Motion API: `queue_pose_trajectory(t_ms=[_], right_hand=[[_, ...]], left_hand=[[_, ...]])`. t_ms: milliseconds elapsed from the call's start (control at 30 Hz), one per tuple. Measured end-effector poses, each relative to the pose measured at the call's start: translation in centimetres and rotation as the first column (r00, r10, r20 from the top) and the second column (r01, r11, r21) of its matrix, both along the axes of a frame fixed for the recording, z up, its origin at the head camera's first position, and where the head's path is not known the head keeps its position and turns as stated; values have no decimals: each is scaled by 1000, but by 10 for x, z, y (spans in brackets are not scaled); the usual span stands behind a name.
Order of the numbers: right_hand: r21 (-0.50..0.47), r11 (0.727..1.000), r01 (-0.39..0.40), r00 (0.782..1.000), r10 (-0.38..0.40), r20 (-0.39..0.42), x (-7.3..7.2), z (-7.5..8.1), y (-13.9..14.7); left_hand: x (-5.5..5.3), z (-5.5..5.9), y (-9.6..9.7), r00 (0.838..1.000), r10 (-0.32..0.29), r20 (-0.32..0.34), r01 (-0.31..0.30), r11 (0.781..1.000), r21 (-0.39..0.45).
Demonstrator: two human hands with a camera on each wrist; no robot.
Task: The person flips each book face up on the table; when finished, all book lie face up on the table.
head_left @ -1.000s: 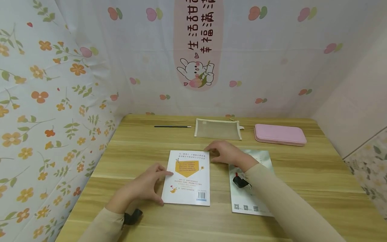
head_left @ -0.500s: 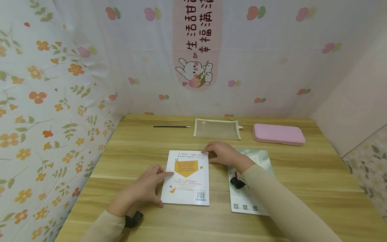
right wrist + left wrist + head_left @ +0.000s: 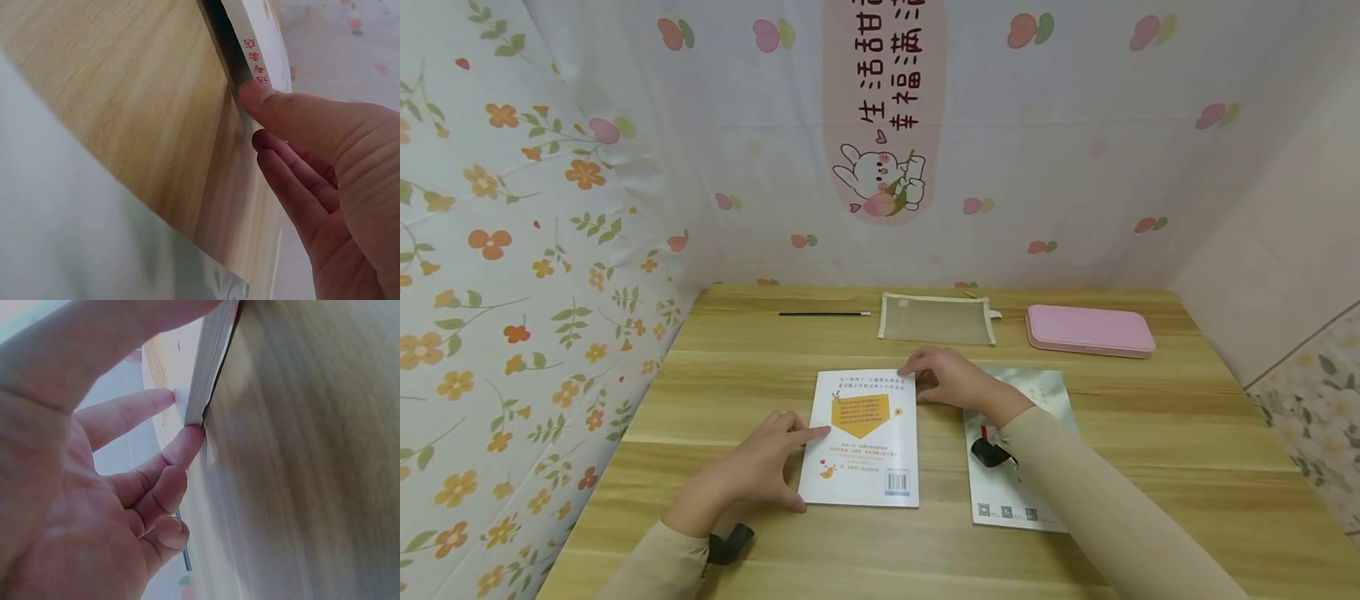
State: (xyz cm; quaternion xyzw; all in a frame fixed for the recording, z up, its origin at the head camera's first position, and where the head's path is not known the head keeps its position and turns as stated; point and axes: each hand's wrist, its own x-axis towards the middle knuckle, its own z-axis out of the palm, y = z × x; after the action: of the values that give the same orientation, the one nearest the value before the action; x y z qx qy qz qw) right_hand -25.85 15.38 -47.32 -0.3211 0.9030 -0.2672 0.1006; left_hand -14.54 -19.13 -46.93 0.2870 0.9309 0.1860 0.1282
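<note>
A white-covered book point(image 3: 861, 454) lies flat on the table, its cover showing an orange panel and a barcode. At its left side is my left hand point(image 3: 760, 458): the index finger extends onto the cover and the thumb touches near the lower left corner. In the left wrist view, another fingertip meets the page edges of the book point(image 3: 201, 375). My right hand point(image 3: 955, 382) grips the upper right corner, the index finger bent over it. The right wrist view shows the thumb against the spine of the book point(image 3: 251, 50); its index fingertip is hidden there.
A pale green book point(image 3: 1000, 492) lies partly beneath the right forearm. Along the back of the table point(image 3: 730, 333) are a dark pencil point(image 3: 823, 314), a mesh zip pouch point(image 3: 936, 320) and a pink pencil case point(image 3: 1090, 330). Patterned cloth hangs behind and to the left.
The head view has shifted slightly. Both hands keep their places at the white book, and I see no clear movement of the book against the table.
</note>
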Motion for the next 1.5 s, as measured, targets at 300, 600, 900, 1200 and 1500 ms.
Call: queue_pose_trajectory(t_ms=[300, 600, 900, 1200, 1500], right_hand=[[8, 1000, -1, 1000, 2, -22, -1, 1, 2], [-8, 999, -31, 999, 31, -32, 2, 7, 1], [-40, 999, -9, 1000, 9, -17, 2, 3, 3], [-75, 997, 0, 1000, 0, -5, -2, 0, 11], [-167, 986, -3, 999, 8, 31, -5, -3, 18]], left_hand=[[-1, 1, 1, 1000, -1, 0, 1, 1000, 0], [0, 0, 0, 1000, -3, -7, 3, 1000, 6], [3, -1, -1, 1000, 0, -6, 0, 1000, 12], [3, -1, -1, 1000, 6, -3, -6, 1000, 25], [2, -5, -5, 999, 21, -44, -19, 999, 48]])
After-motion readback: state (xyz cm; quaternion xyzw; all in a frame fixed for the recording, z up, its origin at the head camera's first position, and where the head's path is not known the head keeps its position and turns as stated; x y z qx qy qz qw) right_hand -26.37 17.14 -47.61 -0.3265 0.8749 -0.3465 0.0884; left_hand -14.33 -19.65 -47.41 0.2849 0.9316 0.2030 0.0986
